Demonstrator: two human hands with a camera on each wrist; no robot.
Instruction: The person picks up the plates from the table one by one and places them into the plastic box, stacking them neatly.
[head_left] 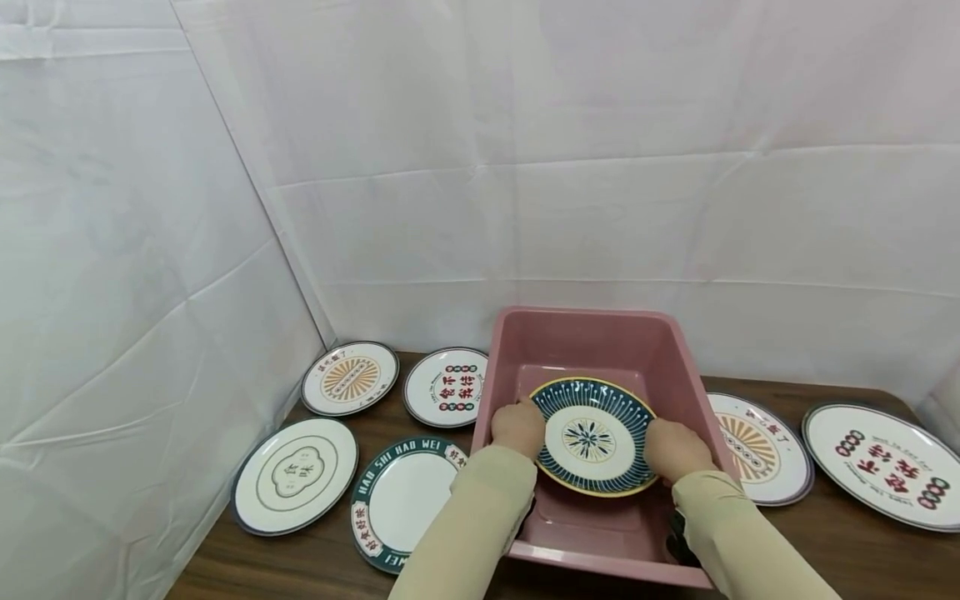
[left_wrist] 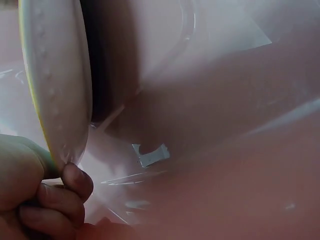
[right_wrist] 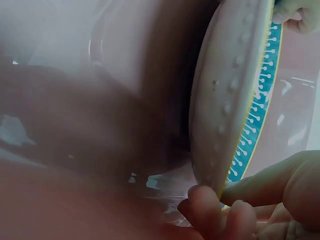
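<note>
Two hands: both grip one plate, one at each side of its rim.
Left hand [head_left: 517,427]: fingers curled under the plate's left edge, thumb on top; the left wrist view shows the fingertips [left_wrist: 75,182] pressed to the underside of the rim.
Right hand [head_left: 675,448]: curled round the right edge; in the right wrist view the fingers [right_wrist: 207,205] sit beneath the rim and the thumb lies over the blue band.
Sleeves: beige, covering both forearms to the wrist.
Blue plate [head_left: 594,436]: blue striped band, yellow edge, white centre with a dark flower mark; held inside the tub, above its floor, tilted slightly toward the person. Underside white, with small bumps.
Tub [head_left: 585,333]: pink plastic, rectangular, standing on the table between two groups of plates; some water shows on its floor.
Table [head_left: 847,533]: dark wood grain.
Green plate [head_left: 401,500]: green border with white lettering, just left of the tub, partly hidden by the left sleeve.
Cloud plate [head_left: 295,475]: white, far left front.
Right sunburst plate [head_left: 757,446]: partly behind the tub's right wall.
Large red plate [head_left: 888,465]: far right, red characters.
Left sunburst plate [head_left: 350,377]: back left.
Small red plate [head_left: 447,387]: back, beside the tub.
Backdrop [head_left: 480,167]: creased white sheeting.
</note>
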